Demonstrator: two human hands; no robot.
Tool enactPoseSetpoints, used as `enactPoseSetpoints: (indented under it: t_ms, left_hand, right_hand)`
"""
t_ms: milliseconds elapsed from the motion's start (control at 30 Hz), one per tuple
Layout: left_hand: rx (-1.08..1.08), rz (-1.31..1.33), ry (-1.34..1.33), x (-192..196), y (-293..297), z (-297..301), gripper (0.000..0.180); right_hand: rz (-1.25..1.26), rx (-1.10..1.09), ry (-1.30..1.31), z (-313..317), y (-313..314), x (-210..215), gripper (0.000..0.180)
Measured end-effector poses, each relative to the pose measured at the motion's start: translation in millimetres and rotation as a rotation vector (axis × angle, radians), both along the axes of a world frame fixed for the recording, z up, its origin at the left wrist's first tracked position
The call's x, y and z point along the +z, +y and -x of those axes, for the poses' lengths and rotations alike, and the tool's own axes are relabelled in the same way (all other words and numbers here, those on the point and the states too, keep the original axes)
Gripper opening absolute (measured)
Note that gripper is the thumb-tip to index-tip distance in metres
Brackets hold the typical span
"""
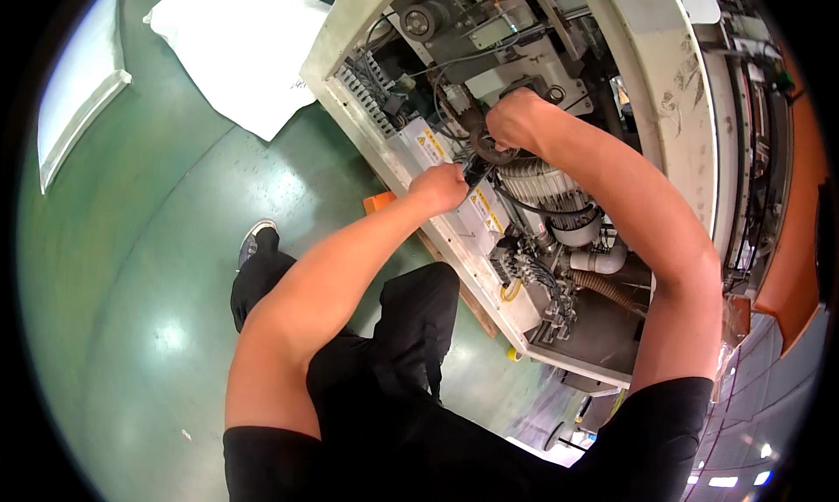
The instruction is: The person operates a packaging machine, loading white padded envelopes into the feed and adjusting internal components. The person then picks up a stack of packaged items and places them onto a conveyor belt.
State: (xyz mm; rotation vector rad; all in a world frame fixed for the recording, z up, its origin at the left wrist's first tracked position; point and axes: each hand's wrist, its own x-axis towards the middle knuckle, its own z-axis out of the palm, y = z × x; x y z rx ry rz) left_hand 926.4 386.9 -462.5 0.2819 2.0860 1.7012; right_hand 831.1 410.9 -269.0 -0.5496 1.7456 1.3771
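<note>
Both my hands reach into the open side of a pale machine cabinet. My left hand (440, 188) is closed at the near edge of the opening, against a dark piece (477, 170) whose kind I cannot make out. Farther in, my right hand (517, 120) is curled into a fist beside a dark round wheel (492, 147); what lies in its fingers is hidden. Just below the right hand sits a ribbed grey motor (544, 186) with a black cable curving round it. White panels with yellow warning labels (430, 144) line the near edge.
The cabinet's pale frame (489, 305) surrounds the opening. Valves with bundled tubes (546, 279) and a corrugated brown hose (603, 290) fill its lower end. A white sheet-like bag (240, 52) lies on the green floor (166, 266). An orange block (377, 202) is beside the base.
</note>
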Motion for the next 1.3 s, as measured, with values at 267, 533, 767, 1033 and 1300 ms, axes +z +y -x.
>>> enactPoseSetpoints:
  t_ms: [267, 533, 767, 1033, 1300]
  left_hand:
    - [-0.081, 0.037, 0.03, 2.5, -7.2, -6.5, 0.022]
    - [-0.106, 0.093, -0.037, 7.4, -17.9, 4.2, 0.025]
    - [-0.098, 0.107, -0.021, 1.4, -11.6, 6.6, 0.025]
    - [-0.115, 0.122, -0.001, 2.6, -8.2, 7.1, 0.024]
    - [-0.117, 0.086, 0.044, -4.9, -4.8, 9.0, 0.024]
  right_hand:
    - [0.09, -0.102, 0.146, -7.7, 14.6, 6.2, 0.029]
    - [0.157, -0.246, 0.186, -15.4, 16.4, 20.3, 0.035]
    - [0.187, -0.238, 0.226, -16.5, 15.6, 21.5, 0.042]
    - [0.191, -0.102, 0.223, -21.1, 10.8, 24.5, 0.041]
    - [0.162, -0.175, 0.238, -21.6, 3.8, 23.0, 0.045]
